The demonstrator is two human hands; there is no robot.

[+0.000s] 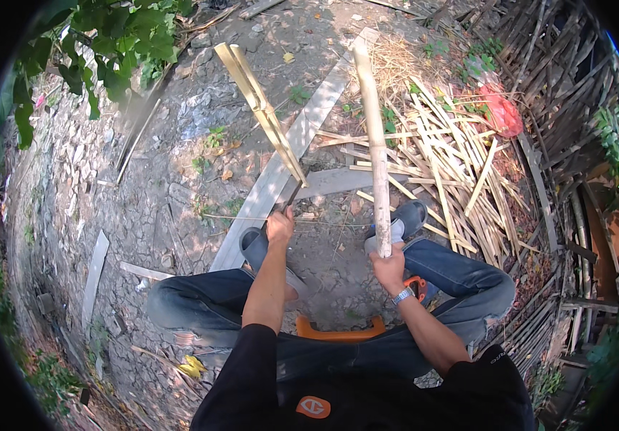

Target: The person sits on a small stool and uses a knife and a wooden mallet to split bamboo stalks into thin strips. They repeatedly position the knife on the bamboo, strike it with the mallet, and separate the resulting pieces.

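Lying on the dirt at the left is a thin gray board [95, 276], with green leaves [119, 43] hanging over the far left. A little to the right, on the near side, sits a small yellow thing [192, 366]; I cannot tell what it is. Next comes the person's left leg in blue jeans [198, 298], bent out to the side. Then a long gray plank [266, 190] runs from near to far. A split bamboo piece [255, 97] crosses over it, with its low end pointing near and right. Just beside that end is a knife [293, 195] with a dark blade. The left hand [279, 225] is curled tight around its handle. I cannot tell if the blade is in the bamboo.

In the near middle is an orange seat [339, 332]. To its right, the right hand [388, 267] grips the near end of a long, round bamboo pole [375, 136], which points far away. A silver watch [402, 295] is on that wrist. By the right foot and farther right, a messy pile of pale sticks [460, 176] covers the ground. A red bag [501, 113] is at its far right side, next to many gray branches [543, 57].
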